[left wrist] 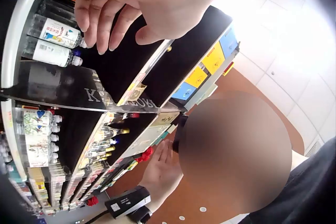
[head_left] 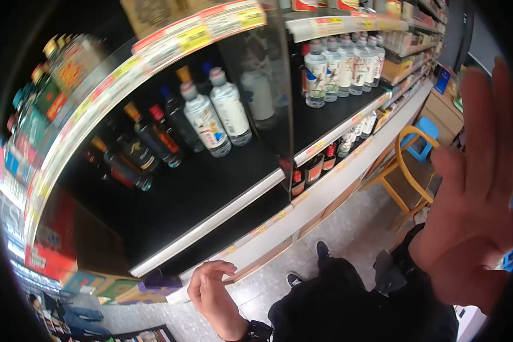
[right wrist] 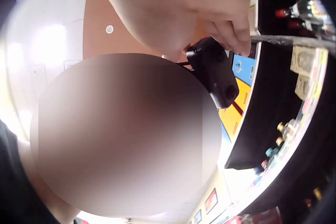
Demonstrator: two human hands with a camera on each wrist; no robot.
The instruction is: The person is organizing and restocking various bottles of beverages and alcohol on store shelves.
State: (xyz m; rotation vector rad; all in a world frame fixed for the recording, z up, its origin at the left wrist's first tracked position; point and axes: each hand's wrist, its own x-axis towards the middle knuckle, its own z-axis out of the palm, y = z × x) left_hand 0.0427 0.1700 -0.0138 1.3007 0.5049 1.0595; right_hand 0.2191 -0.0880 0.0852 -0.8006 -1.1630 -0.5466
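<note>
My right hand [head_left: 473, 199] is raised close to the head camera at the right side, fingers pointing up and holding nothing. In the right wrist view, that hand [right wrist: 194, 8] is beside a black head-worn camera [right wrist: 212, 71], its fingers overlapping the device's upper edge. Low in front of the shelves is my left hand [head_left: 214, 299], bent loosely and empty. The left wrist view has its fingers [left wrist: 107, 19] spread in front of the bottle shelf. Two clear bottles with white labels, one [head_left: 205, 119] beside the other [head_left: 231, 108], stand on the black shelf [head_left: 211, 194].
Dark bottles [head_left: 137, 139] stand left of the clear pair. A see-through divider [head_left: 268, 85] separates them from more clear bottles [head_left: 330, 68]. A wooden chair [head_left: 410, 171] and blue stool [head_left: 422, 137] are on the right. Cartons [head_left: 91, 285] sit at lower left, with a person [head_left: 74, 316] beyond.
</note>
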